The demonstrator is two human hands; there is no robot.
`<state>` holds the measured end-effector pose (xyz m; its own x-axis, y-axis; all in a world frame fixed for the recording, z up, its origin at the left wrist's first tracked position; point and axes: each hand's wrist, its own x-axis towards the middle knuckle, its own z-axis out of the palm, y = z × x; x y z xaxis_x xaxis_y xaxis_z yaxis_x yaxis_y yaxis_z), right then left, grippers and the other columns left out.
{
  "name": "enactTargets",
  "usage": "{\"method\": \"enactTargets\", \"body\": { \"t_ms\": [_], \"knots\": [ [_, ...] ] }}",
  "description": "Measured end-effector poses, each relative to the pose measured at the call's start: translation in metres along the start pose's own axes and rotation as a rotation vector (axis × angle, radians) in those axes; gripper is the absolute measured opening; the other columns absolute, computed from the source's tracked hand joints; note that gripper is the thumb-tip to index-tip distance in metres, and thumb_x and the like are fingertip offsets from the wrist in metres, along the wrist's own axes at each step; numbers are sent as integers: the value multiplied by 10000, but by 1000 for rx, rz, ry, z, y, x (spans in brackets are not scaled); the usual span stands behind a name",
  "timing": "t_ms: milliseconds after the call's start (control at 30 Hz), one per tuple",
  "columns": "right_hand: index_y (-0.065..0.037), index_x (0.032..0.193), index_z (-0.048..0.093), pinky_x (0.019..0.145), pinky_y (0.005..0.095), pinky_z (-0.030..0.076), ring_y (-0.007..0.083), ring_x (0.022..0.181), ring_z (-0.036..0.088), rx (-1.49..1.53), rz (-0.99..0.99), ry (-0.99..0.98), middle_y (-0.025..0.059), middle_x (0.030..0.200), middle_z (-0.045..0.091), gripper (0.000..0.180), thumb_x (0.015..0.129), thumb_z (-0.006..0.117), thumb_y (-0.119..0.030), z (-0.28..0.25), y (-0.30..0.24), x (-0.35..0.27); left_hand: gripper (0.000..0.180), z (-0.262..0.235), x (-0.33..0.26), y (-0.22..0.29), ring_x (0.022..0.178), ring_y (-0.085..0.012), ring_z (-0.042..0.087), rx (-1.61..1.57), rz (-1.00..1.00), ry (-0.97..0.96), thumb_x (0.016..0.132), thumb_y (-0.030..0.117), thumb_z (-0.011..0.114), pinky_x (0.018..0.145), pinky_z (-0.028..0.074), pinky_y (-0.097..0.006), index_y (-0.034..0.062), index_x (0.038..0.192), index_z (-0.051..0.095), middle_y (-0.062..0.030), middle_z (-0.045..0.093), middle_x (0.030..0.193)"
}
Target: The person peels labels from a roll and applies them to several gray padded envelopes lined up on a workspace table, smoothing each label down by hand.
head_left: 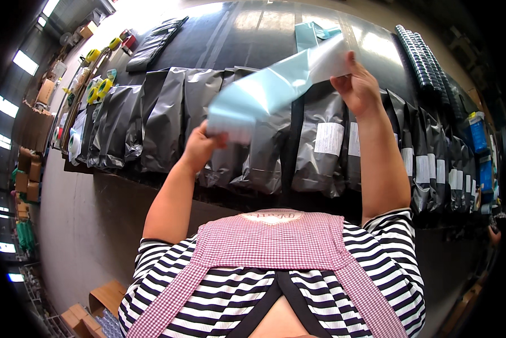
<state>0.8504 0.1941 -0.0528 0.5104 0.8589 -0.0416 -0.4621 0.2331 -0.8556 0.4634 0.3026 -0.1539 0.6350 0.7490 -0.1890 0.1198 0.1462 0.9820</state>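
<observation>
Holding a pale blue mailer bag stretched between both closed hands, left and right, the person has it unfilled above rows of packed grey parcels on the worktop.

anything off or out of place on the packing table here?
Nothing stands out. Grey mailer bags lie in an overlapping row along the dark table. Left hand and right hand hold a light blue bag, which is motion-blurred.

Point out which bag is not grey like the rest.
The light blue bag, held up between left hand and right hand; the grey bags lie in a row on the table.
</observation>
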Motion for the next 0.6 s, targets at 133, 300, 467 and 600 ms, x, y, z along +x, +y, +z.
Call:
{"method": "enactTargets", "body": {
  "t_ms": [133,300,467,600],
  "knots": [
    [23,1178,633,890,366,600,211,1027,677,71,-329,-42,120,1112,683,511,917,691,-412,0,62,-43,379,-1,43,16,1030,-237,659,-490,77,214,948,189,685,864,565,-395,69,1277,540,-84,653,1145],
    [-42,1254,672,1084,332,408,247,1329,514,-531,-474,-197,135,1385,589,381,946,688,-267,12,161,-94,436,29,108,10,1052,-311,643,-628,-104,106,943,261,698,898,536,-468,81,1293,510,-107,617,1211],
    [-5,1243,660,1099,347,401,249,1294,542,-374,-440,-172,129,1360,601,400,965,659,-293,25,188,-96,434,50,173,-45,1037,-240,630,-644,-161,-6,918,294,731,911,499,-426,92,1254,546,-64,656,1122],
    [-27,1227,606,1070,409,479,244,1203,600,362,27,47,108,1281,631,494,979,564,-452,-6,154,-80,416,91,165,-6,1105,-184,584,-475,-220,-16,929,312,714,987,413,-407,104,1263,577,-44,644,1212]
  ]
}}
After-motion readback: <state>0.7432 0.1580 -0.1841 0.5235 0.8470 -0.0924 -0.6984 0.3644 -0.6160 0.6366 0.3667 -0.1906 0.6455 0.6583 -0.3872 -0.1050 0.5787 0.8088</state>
